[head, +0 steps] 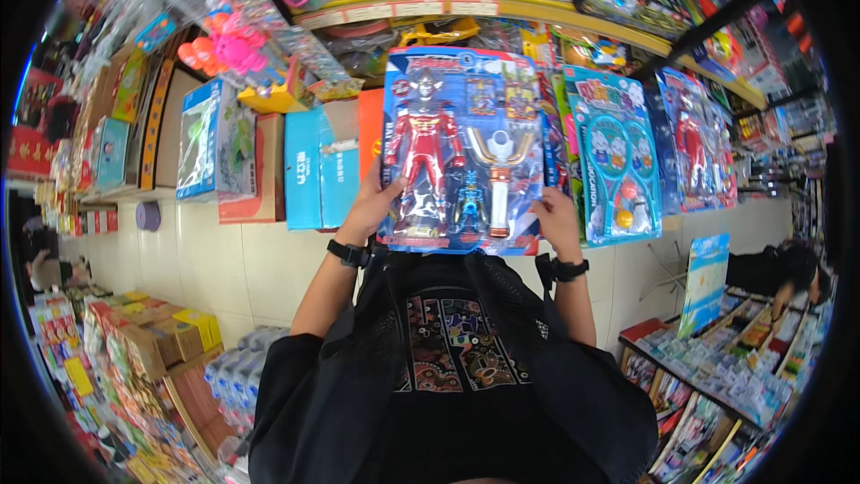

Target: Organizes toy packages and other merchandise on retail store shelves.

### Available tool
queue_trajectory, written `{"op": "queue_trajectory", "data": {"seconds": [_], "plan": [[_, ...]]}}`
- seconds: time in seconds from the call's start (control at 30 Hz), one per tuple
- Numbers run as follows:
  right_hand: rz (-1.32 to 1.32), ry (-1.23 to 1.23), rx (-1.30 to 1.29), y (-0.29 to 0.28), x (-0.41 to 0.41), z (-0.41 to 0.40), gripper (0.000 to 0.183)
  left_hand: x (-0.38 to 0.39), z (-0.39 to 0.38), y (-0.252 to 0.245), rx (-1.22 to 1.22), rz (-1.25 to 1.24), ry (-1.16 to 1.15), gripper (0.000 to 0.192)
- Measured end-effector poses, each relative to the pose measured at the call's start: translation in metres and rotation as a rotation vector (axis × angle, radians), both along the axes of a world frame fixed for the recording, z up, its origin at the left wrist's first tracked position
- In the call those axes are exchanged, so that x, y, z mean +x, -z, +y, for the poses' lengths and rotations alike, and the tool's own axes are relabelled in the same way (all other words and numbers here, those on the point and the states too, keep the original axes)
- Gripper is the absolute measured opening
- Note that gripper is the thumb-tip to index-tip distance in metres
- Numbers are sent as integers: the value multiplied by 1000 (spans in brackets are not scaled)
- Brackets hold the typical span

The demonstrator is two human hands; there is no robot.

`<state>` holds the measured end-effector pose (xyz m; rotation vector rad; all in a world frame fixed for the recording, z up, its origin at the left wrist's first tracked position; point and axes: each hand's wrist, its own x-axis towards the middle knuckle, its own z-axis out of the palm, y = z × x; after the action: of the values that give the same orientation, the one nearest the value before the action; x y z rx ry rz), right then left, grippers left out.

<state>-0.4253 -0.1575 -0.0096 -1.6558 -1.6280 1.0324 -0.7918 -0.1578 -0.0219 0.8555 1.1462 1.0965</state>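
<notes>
Between my hands is a blister-packed action figure set [463, 154] on a blue and red card, its face turned up towards me. Under the clear plastic lie a red and silver figure [424, 141], a small blue figure [471, 198] and a white and gold weapon toy [500, 181]. My left hand [376, 198] grips the card's lower left edge, thumb on the front. At the lower right edge, my right hand [559, 212] holds it with bent fingers. Both wrists wear black bands.
Right of the pack hangs or stands a teal toy racket set [618, 154], with another figure pack [699, 141] beyond. Blue cartons [319, 168] and a boxed toy [215, 141] are at left. Shelves [457, 8] rise ahead. A person [779, 272] is by the goods rack at right.
</notes>
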Motion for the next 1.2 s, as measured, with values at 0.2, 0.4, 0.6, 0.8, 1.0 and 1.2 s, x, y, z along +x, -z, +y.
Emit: {"op": "queue_trajectory", "data": {"seconds": [0.2, 0.4, 0.6, 0.8, 1.0, 1.2], "plan": [[112, 77, 30, -22, 27, -17, 15, 26, 2, -18, 86, -15, -27, 68], [58, 121, 32, -21, 31, -8, 18, 32, 1, -19, 77, -45, -34, 72], [-370, 49, 143, 16, 38, 5, 22, 41, -2, 6, 59, -46, -63, 73], [-481, 65, 300, -22, 4, 6, 36, 33, -4, 34, 60, 84, -108, 50], [-419, -184, 254, -47, -86, -11, 49, 17, -10, 42, -113, -67, 50, 28], [-535, -303, 165, -11, -88, -8, 64, 2, 11, 48, -107, 3, 227, 23]]}}
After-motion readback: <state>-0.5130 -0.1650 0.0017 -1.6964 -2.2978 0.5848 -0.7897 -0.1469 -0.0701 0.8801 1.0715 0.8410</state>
